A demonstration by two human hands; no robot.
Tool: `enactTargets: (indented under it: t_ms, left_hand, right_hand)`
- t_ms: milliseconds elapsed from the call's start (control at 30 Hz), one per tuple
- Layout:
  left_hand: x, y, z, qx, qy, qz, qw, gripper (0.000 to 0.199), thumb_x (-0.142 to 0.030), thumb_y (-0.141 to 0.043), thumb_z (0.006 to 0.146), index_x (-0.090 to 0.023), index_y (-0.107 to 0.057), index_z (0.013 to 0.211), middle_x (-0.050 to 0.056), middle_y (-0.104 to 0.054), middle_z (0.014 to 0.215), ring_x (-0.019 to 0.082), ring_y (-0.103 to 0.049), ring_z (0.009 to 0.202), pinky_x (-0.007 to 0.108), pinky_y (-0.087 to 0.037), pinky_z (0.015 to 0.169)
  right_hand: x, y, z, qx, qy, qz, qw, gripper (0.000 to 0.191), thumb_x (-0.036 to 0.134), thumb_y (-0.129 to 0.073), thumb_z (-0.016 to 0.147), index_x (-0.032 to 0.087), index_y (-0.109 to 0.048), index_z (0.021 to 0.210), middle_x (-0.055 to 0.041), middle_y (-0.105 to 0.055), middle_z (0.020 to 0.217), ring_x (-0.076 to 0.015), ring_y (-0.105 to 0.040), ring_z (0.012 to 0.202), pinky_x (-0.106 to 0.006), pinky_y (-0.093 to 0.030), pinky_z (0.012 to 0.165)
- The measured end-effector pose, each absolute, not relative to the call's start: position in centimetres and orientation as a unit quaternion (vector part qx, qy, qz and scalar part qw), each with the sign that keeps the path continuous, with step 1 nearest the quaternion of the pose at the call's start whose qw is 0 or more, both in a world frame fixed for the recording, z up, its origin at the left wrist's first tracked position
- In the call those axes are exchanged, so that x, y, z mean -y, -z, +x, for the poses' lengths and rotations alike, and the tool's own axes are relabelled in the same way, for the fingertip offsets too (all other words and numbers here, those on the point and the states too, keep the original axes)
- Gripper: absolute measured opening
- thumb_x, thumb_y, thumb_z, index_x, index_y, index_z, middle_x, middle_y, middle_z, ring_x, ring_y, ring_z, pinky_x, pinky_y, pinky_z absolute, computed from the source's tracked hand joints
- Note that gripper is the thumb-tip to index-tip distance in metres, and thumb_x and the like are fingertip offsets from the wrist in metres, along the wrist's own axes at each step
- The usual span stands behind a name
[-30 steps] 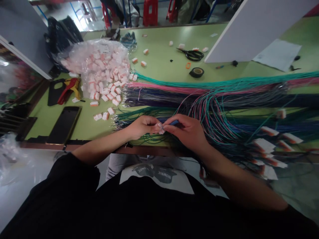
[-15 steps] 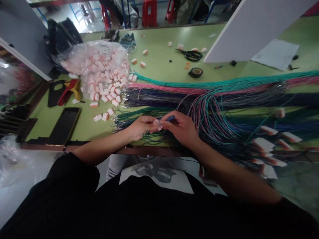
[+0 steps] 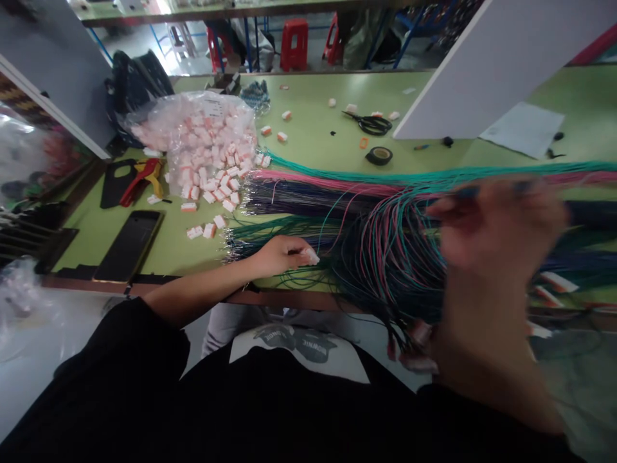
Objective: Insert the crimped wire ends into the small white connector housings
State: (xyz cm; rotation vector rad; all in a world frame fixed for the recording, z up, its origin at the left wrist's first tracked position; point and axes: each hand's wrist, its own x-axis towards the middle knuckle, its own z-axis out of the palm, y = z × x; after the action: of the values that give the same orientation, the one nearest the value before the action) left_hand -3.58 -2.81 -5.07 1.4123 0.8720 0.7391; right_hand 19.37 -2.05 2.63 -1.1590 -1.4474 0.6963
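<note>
My left hand [image 3: 279, 255] is closed on a small white connector housing [image 3: 311, 256], just above the bench's front edge. Thin teal and pink wires [image 3: 337, 218] run from near that housing into a looped bundle [image 3: 393, 238] on the right. My right hand [image 3: 501, 225] is raised over the wires at the right and smeared by motion. Dark blue spots show at its fingers, but I cannot tell what they are. Beneath it lie long teal wires [image 3: 337, 168] and dark wires [image 3: 313, 196], their bare terminals pointing left.
A clear bag [image 3: 193, 122] spills white-and-orange connector housings [image 3: 224, 186] onto the green bench. A phone [image 3: 128, 246] and red-and-yellow clamps [image 3: 142, 182] lie left. Scissors [image 3: 369, 122] and black tape [image 3: 378, 155] sit behind the wires. A white divider [image 3: 453, 71] stands back right.
My right hand has left the connector housing and swung right and up over the wires. My left hand keeps hold of the housing. The view has tilted slightly upward.
</note>
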Motion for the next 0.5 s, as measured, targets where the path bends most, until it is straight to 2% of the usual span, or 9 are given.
enactTargets:
  t_ms: [33,67,167,267,500]
  left_hand:
    - [2.8,5.1,-3.5,-0.378,-0.320,0.607,0.622,0.025,-0.037,-0.078,0.068,-0.014,-0.072,0.075,0.004,-0.071,0.075,0.010,-0.059,0.063,0.023,-0.047,0.060]
    - [2.7,5.2,-3.4,-0.375,-0.325,0.595,0.632,0.026,-0.037,-0.078,0.068,-0.014,-0.072,0.076,0.004,-0.071,0.075,0.010,-0.058,0.060,0.023,-0.047,0.058]
    - [2.6,5.2,-3.2,-0.362,-0.344,0.559,0.661,0.029,-0.037,-0.081,0.063,-0.013,-0.072,0.077,0.004,-0.072,0.077,0.010,-0.058,0.059,0.024,-0.047,0.057]
    - [2.6,5.2,-3.1,-0.350,-0.359,0.537,0.678,0.030,-0.034,-0.085,0.058,-0.013,-0.073,0.076,0.004,-0.072,0.076,0.011,-0.059,0.063,0.024,-0.049,0.060]
    - [2.5,5.3,-3.2,-0.343,-0.370,0.525,0.685,0.031,-0.034,-0.086,0.058,-0.013,-0.073,0.075,0.006,-0.074,0.079,0.013,-0.062,0.070,0.026,-0.049,0.063]
  right_hand:
    - [2.0,-3.1,19.7,0.597,-0.277,-0.475,0.585,0.036,0.055,-0.057,0.081,0.024,-0.049,0.066,0.0024,-0.062,0.065,-0.0094,-0.058,0.055,-0.030,-0.047,0.059]
    - [2.2,-3.2,19.7,0.600,-0.286,-0.464,0.586,0.030,0.048,-0.067,0.077,0.023,-0.052,0.066,0.0021,-0.063,0.065,-0.0107,-0.061,0.056,-0.031,-0.048,0.058]
    - [3.1,-2.0,17.8,0.655,-0.365,-0.470,0.466,0.013,0.032,-0.067,0.078,0.022,-0.061,0.074,0.0000,-0.069,0.073,-0.0144,-0.068,0.064,-0.030,-0.052,0.062]
    - [3.8,0.2,15.9,0.693,-0.372,-0.465,0.406,0.014,0.035,-0.064,0.079,0.022,-0.062,0.076,-0.0014,-0.072,0.078,-0.0169,-0.069,0.071,-0.031,-0.054,0.067]
    - [3.7,1.2,15.9,0.751,-0.299,-0.468,0.357,0.014,0.035,-0.062,0.082,0.023,-0.065,0.077,-0.0013,-0.073,0.080,-0.0163,-0.067,0.072,-0.029,-0.050,0.066]
